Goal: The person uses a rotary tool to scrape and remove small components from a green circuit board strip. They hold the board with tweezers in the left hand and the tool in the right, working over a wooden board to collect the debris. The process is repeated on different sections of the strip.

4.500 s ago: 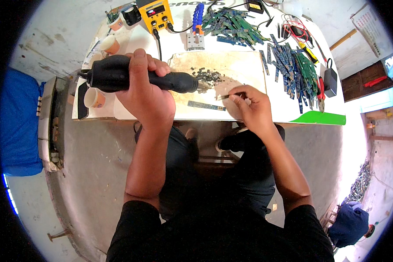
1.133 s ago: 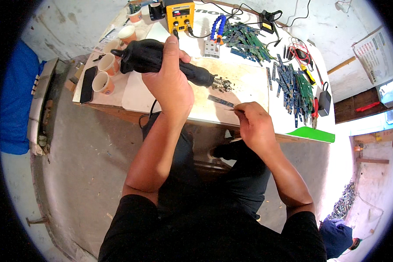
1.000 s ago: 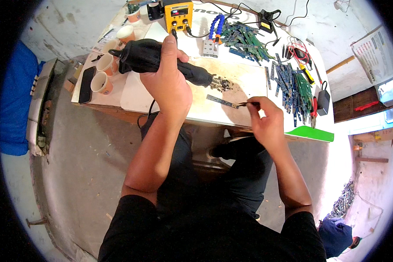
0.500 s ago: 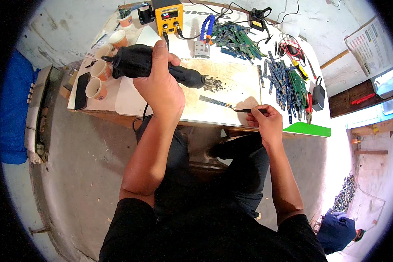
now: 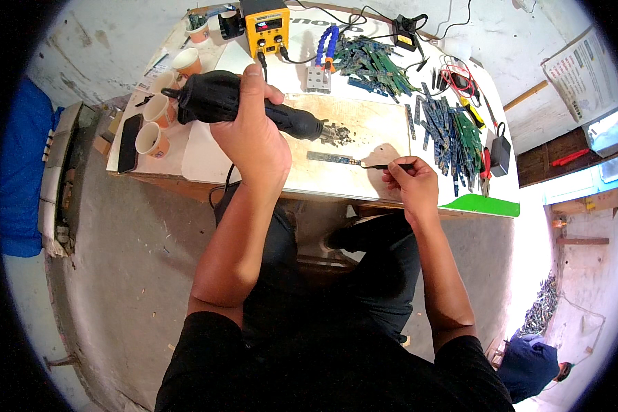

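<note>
My left hand (image 5: 257,137) is wrapped round the thick body of a black hot air gun (image 5: 209,97), whose metal nozzle points right over the work board. Small dark chips (image 5: 340,134) lie scattered just past the nozzle. In my right hand (image 5: 419,184) is a pair of dark, thin-tipped tweezers (image 5: 379,166), pinched between thumb and fingers. At the tweezer tips is the right end of a narrow circuit board strip (image 5: 328,158), near the board's front edge. Whether the tips grip the strip is too small to tell.
A yellow soldering station (image 5: 268,31) stands at the back, paper cups (image 5: 152,141) and a phone (image 5: 130,143) at left. Heaps of circuit strips (image 5: 374,65) lie behind and at right (image 5: 446,130), beside red pliers (image 5: 486,168). Another person (image 5: 529,364) is at far right.
My right hand has shifted slightly left and away from me with the tweezers. The circuit board strip has moved left and turned nearly level. My left hand and the hot air gun stay almost still.
</note>
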Action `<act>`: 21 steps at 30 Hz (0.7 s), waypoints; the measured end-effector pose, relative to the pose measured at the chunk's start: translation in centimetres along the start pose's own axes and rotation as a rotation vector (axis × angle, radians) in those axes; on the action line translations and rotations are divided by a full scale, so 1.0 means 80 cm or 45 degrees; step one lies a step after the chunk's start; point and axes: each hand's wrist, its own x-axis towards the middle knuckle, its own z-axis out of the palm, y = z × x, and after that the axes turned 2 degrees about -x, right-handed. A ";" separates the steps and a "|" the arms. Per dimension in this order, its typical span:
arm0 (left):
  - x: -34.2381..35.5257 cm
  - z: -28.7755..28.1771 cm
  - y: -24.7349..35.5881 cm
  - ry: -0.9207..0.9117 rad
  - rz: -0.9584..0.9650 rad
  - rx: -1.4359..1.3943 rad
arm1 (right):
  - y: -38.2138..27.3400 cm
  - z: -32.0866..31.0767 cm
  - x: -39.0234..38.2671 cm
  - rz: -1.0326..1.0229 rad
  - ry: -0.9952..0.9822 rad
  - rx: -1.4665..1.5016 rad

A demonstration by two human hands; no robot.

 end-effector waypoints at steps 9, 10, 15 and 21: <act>0.000 0.002 0.001 0.031 -0.024 0.008 | 0.000 -0.038 -0.010 -0.154 0.046 0.142; -0.001 0.002 0.001 0.029 -0.025 0.012 | -0.001 -0.046 -0.009 -0.165 0.065 0.158; -0.001 0.002 0.003 0.039 -0.028 0.019 | -0.014 -0.085 0.017 -0.211 0.163 0.316; -0.007 0.006 -0.003 0.025 -0.047 0.117 | -0.064 -0.080 0.119 -0.316 0.349 0.454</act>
